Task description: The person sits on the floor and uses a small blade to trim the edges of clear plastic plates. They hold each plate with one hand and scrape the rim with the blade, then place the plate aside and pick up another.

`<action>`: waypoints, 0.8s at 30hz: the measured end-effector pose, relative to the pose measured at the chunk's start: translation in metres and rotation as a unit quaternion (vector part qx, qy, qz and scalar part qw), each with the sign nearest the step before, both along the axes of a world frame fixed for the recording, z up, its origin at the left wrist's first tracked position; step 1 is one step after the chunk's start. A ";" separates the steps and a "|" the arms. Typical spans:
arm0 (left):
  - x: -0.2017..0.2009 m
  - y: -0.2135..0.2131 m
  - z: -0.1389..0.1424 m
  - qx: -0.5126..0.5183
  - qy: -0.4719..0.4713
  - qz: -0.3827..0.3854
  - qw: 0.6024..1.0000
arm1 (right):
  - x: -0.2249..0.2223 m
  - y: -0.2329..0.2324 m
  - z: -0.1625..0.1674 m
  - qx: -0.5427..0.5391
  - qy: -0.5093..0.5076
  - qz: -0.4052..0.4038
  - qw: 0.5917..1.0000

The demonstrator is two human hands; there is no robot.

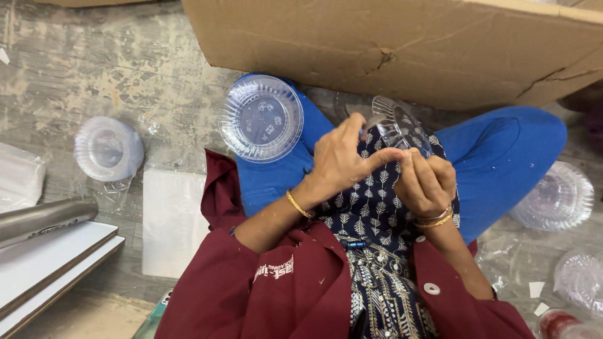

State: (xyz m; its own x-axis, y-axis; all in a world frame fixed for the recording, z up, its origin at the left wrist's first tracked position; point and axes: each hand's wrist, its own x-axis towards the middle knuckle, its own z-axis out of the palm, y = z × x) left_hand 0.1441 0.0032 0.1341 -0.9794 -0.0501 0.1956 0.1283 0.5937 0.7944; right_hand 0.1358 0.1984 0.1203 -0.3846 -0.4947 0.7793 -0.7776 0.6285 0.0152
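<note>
Both hands meet over my lap on one clear ribbed plastic bowl (396,125), tilted on its edge. My left hand (342,157) pinches its lower rim with thumb and forefinger. My right hand (424,182) grips the same rim from below, fingers curled. A stack of clear plastic bowls (260,118) rests on my left knee, on blue trousers, just left of my left hand. I sit cross-legged on the floor in a maroon coat.
A large cardboard sheet (389,44) leans ahead of me. More clear bowls lie on the floor: one stack at left (108,149), others at right (556,198) and lower right (578,279). A white sheet (171,220), white boards (50,263) and a metal tube (44,218) lie left.
</note>
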 end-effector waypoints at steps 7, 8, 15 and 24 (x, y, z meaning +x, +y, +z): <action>0.004 0.004 -0.002 0.010 -0.021 -0.006 1.000 | 0.000 -0.003 0.002 -0.008 -0.004 -0.003 1.000; 0.006 0.008 -0.002 0.005 -0.010 -0.013 1.000 | 0.000 -0.004 0.002 -0.005 -0.011 -0.007 1.000; 0.001 0.001 0.004 -0.006 0.046 0.018 0.999 | -0.002 -0.008 0.005 -0.018 0.006 -0.010 1.000; 0.001 0.010 0.003 0.007 0.010 0.010 1.000 | -0.002 -0.008 0.007 -0.034 0.002 -0.023 0.999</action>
State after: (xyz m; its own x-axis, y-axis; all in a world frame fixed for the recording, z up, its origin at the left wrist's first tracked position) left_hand 0.1448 0.0130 0.1372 -0.9742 -0.0721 0.2138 0.1323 0.5851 0.8001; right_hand 0.1340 0.1899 0.1276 -0.4024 -0.4218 0.8125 -0.7474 0.6639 -0.0256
